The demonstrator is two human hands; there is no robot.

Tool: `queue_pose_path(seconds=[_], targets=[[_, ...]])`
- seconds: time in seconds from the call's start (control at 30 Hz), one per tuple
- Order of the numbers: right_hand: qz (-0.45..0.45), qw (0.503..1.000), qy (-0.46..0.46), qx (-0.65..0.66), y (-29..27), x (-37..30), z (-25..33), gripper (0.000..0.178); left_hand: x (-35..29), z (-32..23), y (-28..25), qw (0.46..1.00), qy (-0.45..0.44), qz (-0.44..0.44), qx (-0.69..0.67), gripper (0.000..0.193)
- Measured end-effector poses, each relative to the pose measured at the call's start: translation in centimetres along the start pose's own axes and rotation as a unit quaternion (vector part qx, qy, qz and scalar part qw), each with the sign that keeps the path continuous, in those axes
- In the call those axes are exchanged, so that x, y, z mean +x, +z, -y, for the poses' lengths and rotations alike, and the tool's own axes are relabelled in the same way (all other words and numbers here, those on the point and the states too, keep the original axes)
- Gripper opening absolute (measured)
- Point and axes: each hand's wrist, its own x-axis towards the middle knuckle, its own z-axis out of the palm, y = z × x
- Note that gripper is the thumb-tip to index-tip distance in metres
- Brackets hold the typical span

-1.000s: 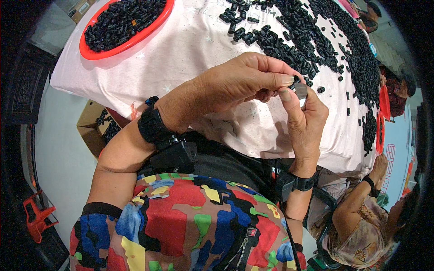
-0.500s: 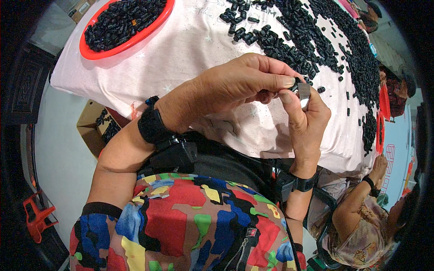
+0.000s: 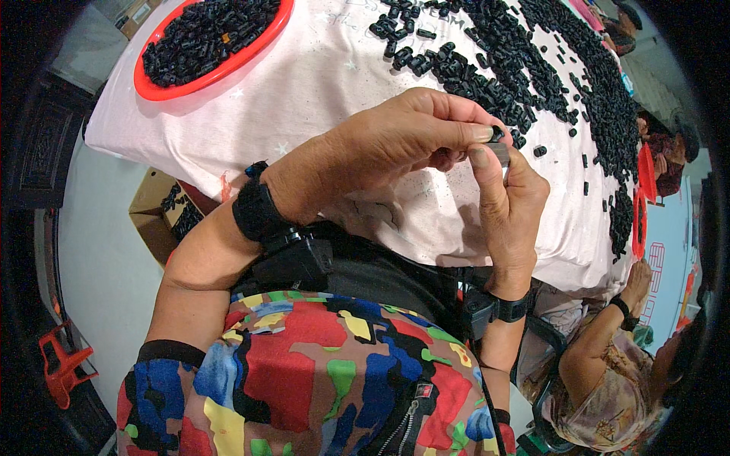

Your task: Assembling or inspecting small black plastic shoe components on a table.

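Pale pink cloth [image 3: 190, 133] with faint stars covers a broad work surface in the head view, its front edge hanging by the person's lap. Loose black pieces [image 3: 502, 83] are strewn over its far side and right, thickest toward the right edge. At the upper left stands a red bowl [image 3: 220, 80] filled with similar black pieces and one orange bit. Below, on the left, an open cardboard box [image 3: 148, 232] holds more of them, and a red stool [image 3: 59, 368] is on the pale floor [image 3: 99, 251].

Over the cloth the two hands meet. The left hand [image 3: 426, 137] has its thumb and forefinger clamped on a small black piece [image 3: 497, 134], which pokes out just past the thumbnail, most of it covered by the fingers. The right hand [image 3: 517, 194] pinches a flat metal strip [image 3: 499, 154] between its raised thumb and bent forefinger; the strip is right beside the near side of the piece, though whether they touch cannot be told. The left hand's other fingers curl underneath.

Each wrist wears a black strap [image 3: 255, 213]. At the lower right, a co-worker's hand [image 3: 637, 283] is near a red tray [image 3: 639, 228] at the cloth's edge.
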Motion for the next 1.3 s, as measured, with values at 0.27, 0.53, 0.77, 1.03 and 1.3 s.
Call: queue_pose_path(seconds=[0.27,0.53,0.77,1.03,1.3], targets=[[-0.107,0.987,-0.071,0.092,-0.2,0.2,0.4,0.020,0.0,-0.2,-0.4,0.999,-0.022,0.021,-0.033,0.034],[-0.125,0.985,-0.041,0.115,0.1,0.4,0.0,0.013,0.0,-0.9,0.1,0.999,-0.018,-0.021,-0.044,0.036],[-0.139,0.985,-0.082,0.068,0.3,0.1,0.4,0.015,0.1,-0.4,-0.2,0.999,0.036,0.007,-0.013,0.029],[-0.139,0.976,-0.167,0.020,0.4,0.4,0.1,0.027,0.3,0.2,-0.3,0.998,0.028,0.002,-0.048,0.023],[-0.131,0.960,-0.237,-0.070,0.2,0.1,-0.5,0.025,0.5,1.0,-0.3,0.998,0.007,-0.023,-0.065,0.027]])
